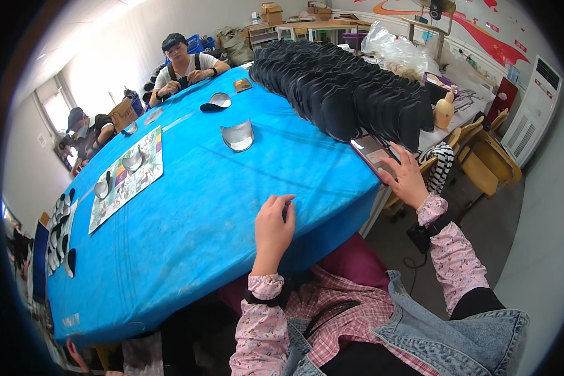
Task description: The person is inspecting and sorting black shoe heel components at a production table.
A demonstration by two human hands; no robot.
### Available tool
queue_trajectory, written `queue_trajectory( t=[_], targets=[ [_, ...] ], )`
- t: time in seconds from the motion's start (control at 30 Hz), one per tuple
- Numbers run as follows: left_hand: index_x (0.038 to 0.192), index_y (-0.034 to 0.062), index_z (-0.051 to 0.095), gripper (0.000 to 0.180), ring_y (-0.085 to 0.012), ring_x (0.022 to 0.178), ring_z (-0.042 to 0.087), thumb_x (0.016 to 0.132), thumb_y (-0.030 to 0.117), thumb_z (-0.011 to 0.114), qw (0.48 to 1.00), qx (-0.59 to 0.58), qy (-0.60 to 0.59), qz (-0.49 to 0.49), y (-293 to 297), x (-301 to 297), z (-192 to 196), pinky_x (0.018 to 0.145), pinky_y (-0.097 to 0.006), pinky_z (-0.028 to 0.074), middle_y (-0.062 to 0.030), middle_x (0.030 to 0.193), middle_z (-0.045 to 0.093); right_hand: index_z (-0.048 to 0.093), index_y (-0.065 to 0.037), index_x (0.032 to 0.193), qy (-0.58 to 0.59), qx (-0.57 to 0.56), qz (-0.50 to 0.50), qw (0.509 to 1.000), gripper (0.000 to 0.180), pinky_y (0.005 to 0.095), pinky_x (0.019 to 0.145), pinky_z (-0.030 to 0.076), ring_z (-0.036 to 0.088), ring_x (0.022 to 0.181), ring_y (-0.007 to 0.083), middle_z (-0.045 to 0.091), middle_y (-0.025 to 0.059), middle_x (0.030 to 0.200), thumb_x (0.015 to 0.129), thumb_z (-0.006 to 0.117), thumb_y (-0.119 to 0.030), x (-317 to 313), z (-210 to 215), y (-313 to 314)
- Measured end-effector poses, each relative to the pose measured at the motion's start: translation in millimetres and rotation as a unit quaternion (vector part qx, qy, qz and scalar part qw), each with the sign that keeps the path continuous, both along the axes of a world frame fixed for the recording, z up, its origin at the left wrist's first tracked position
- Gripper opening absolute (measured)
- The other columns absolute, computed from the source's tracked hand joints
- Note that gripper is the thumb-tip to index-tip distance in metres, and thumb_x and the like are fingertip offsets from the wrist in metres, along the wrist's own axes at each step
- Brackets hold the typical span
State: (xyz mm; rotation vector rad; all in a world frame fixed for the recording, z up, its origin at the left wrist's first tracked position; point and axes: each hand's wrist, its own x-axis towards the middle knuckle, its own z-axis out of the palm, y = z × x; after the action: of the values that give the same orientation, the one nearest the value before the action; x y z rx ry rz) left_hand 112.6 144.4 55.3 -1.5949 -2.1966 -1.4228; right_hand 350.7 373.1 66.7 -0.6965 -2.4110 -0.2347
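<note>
The right hand rests its fingers on a smartphone lying at the worktop's right edge, long axis running away from the person. The left hand, loosely curled and empty, sits on the blue cover, farther from the phone.

A matt, slightly creased blue cloth covers the counter. The phone has a glossy glass screen. The stacked black pieces look matt; the curved piece shines like metal.
</note>
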Motion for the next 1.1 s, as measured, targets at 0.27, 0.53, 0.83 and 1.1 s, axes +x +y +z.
queue_trajectory(
  t=[0.27, 0.53, 0.83, 1.1],
  targets=[
    [0.094, 0.0049, 0.063, 0.014, -0.0223, 0.072, 0.058, 0.083, 0.010, 0.055, 1.000, 0.013, 0.022, 0.005, 1.3, -2.1, -3.6, 0.066, -0.032, 0.046, -0.0099, 0.080, 0.058, 0.051, -0.008, 0.115, 0.057, -0.020, 0.000, 0.998, 0.041, 0.0417, 0.098, 0.030, 0.039, 0.116, 0.0333, 0.039, 0.0153, 0.128, 0.088, 0.048, -0.038, 17.3, -0.6, -6.9],
    [0.094, 0.0047, 0.063, 0.014, -0.0227, 0.071, 0.058, 0.083, 0.010, 0.055, 1.000, 0.007, 0.020, 0.004, 0.7, -2.0, -2.6, 0.065, -0.032, 0.046, -0.0105, 0.080, 0.058, 0.048, -0.005, 0.117, 0.064, -0.012, -0.036, 0.997, 0.043, 0.0401, 0.096, 0.032, 0.041, 0.114, 0.0328, 0.039, 0.0149, 0.127, 0.088, 0.049, -0.037, 37.1, -15.4, -7.1],
    [0.094, 0.0049, 0.063, 0.014, -0.0219, 0.071, 0.058, 0.082, 0.009, 0.056, 1.000, 0.018, 0.018, 0.004, 0.2, -1.2, -2.3, 0.065, -0.032, 0.046, -0.0097, 0.079, 0.058, 0.048, -0.005, 0.116, 0.055, -0.020, -0.034, 0.998, 0.042, 0.0400, 0.094, 0.033, 0.042, 0.112, 0.0323, 0.041, 0.0147, 0.125, 0.088, 0.050, -0.037, 39.3, -17.9, -10.5],
    [0.093, 0.0047, 0.063, 0.014, -0.0221, 0.072, 0.058, 0.082, 0.009, 0.055, 1.000, 0.021, 0.018, 0.002, 0.1, -1.5, -2.3, 0.065, -0.032, 0.046, -0.0094, 0.079, 0.058, 0.047, -0.010, 0.121, 0.042, -0.014, -0.029, 0.999, 0.042, 0.0395, 0.094, 0.033, 0.042, 0.112, 0.0320, 0.040, 0.0149, 0.125, 0.088, 0.049, -0.037, 34.2, -14.2, -13.5]
  ],
)
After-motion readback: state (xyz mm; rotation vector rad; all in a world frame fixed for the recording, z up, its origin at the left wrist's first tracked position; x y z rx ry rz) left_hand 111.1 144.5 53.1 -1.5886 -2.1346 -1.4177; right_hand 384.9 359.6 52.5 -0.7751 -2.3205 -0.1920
